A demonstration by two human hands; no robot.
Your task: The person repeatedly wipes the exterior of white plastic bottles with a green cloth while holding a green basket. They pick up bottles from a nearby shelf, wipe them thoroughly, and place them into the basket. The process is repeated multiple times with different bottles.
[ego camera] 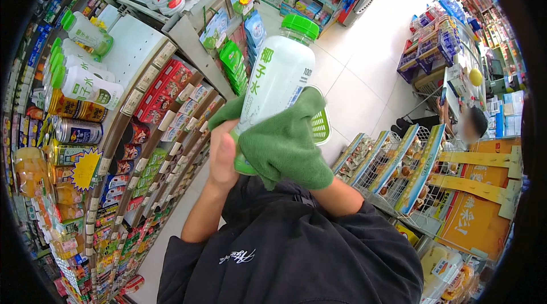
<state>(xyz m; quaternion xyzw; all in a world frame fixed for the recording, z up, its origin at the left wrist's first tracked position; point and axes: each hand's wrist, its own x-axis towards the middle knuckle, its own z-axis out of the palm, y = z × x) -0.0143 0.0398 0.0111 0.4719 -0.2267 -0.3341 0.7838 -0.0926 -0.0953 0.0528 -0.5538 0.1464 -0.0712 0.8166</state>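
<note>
A clear plastic bottle of coconut water (pixel 277 69) with a green cap is held up, tilted, before my chest. Around its base my left hand (pixel 224 152) is closed, with part of a green cloth behind the fingers. The green cloth (pixel 284 146) drapes over my right hand (pixel 314 176) and presses on the lower side of the bottle; the fingers are hidden under it. Similar bottles (pixel 92 86) with green caps, one of them leaning, are on the top shelf at the left.
Stocked shelves (pixel 145 77) with cans and packets stand close on the left. A green and white basket (pixel 322 127) is beyond the cloth. Wire racks (pixel 389 167) of snacks stand at the right. Further off, a person (pixel 468 124) holds a phone near a counter.
</note>
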